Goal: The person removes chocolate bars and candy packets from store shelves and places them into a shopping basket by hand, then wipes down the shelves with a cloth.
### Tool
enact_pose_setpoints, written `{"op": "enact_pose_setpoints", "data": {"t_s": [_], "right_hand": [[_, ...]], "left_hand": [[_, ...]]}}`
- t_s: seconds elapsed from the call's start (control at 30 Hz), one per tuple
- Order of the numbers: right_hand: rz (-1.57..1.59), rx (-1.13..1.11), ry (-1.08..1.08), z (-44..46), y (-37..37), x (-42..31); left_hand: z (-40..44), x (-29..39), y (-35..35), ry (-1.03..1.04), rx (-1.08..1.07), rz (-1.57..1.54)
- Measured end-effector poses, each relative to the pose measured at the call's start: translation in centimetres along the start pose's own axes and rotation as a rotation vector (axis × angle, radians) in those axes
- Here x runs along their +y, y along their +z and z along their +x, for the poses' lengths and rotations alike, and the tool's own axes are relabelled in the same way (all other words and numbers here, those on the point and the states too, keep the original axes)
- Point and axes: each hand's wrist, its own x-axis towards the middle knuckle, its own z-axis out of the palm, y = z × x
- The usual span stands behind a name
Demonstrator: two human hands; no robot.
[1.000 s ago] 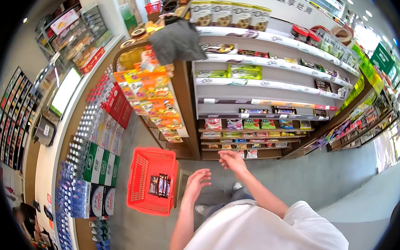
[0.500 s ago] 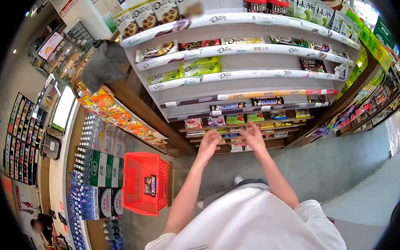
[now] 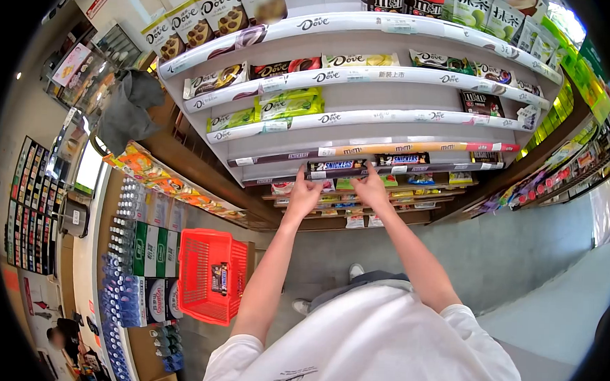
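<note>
On a lower shelf lies a dark Snickers bar (image 3: 336, 167), with my hands at its two ends. My left hand (image 3: 305, 194) has its index finger stretched up to the bar's left end, its other fingers partly curled. My right hand (image 3: 372, 188) reaches likewise to the right end with its index finger extended. The fingertips meet the bar's ends in view; whether they press on it I cannot tell. Another Snickers bar (image 3: 402, 158) lies farther right on the same shelf. A red basket (image 3: 191, 274) at my left holds a Snickers pack (image 3: 223, 279) and a dark brown pack.
Above are curved shelves with Dove bars (image 3: 218, 80), green packs (image 3: 292, 104) and a brown M&M's pack (image 3: 482, 103). Small candy bags fill low racks under my hands. Stacked bottles (image 3: 121, 278) and a counter stand at left. A person (image 3: 67, 343) is at the lower left.
Both hands have moved forward and up from below the shelf to the ends of the Snickers bar, their index fingers now extended. The shelves appear closer, and the basket appears slightly farther left.
</note>
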Motion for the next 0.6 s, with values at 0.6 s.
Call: {"op": "enact_pose_setpoints", "data": {"t_s": [0.6], "right_hand": [[0.051, 0.07, -0.133, 0.0, 0.9, -0.3]], "left_hand": [[-0.2, 1.8, -0.5, -0.148, -0.061, -0.662]]}}
